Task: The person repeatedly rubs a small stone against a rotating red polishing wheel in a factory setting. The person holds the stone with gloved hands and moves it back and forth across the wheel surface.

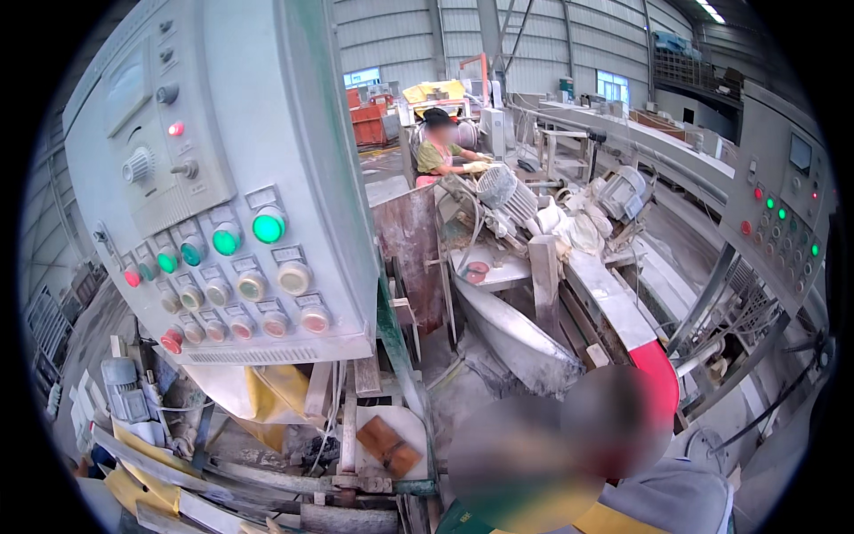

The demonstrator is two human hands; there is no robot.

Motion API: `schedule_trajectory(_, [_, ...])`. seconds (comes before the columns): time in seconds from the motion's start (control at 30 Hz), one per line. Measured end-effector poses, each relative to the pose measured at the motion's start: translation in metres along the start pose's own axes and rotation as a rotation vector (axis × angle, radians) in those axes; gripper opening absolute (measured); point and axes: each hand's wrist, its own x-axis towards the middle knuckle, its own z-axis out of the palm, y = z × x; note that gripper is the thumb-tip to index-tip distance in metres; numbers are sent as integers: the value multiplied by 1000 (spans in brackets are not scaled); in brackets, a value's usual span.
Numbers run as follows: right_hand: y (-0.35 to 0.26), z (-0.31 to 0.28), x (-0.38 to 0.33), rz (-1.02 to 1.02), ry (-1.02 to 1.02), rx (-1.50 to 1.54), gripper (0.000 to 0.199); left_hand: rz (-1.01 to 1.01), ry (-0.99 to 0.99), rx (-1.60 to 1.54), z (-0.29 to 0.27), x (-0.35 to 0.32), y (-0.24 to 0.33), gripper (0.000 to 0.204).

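Note:
Neither of my hands can be made out in the head view. Closest to me on the left is a large grey control cabinet (258, 160), with a dial, a switch and rows of round buttons. Several of its green buttons (268, 226) glow, and a small red lamp (176, 129) is lit. At the lower edge, blurred patches cover part of the picture and hide what lies under them. Beside them are grey cloth (676, 498) and a bright red piece (656, 381) at the end of a pale rail.
Across the machinery a co-worker (438, 158) in a dark hat and pale gloves reaches toward a finned motor (507, 194). A curved metal guard (516, 343) lies ahead. A second control cabinet (783, 196) stands right. Frames and a brown block (389, 445) sit below the near cabinet.

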Motion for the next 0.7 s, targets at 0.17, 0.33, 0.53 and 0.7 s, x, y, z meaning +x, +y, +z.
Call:
schedule_trajectory(0.17, [57,6,0,111,50,-136,48,-2,-23,-30,6,10,-6,72])
schedule_trajectory(0.33, [70,12,4,103,27,-125,47,92,316,61,13,-3,0,65])
schedule_trajectory(0.53, [53,26,18,140,-87,-329,51,70,283,101,14,-7,3,66])
schedule_trajectory(0.7, [-18,2,-16,107,-214,-230,52,42,89,65,5,-11,6,76])
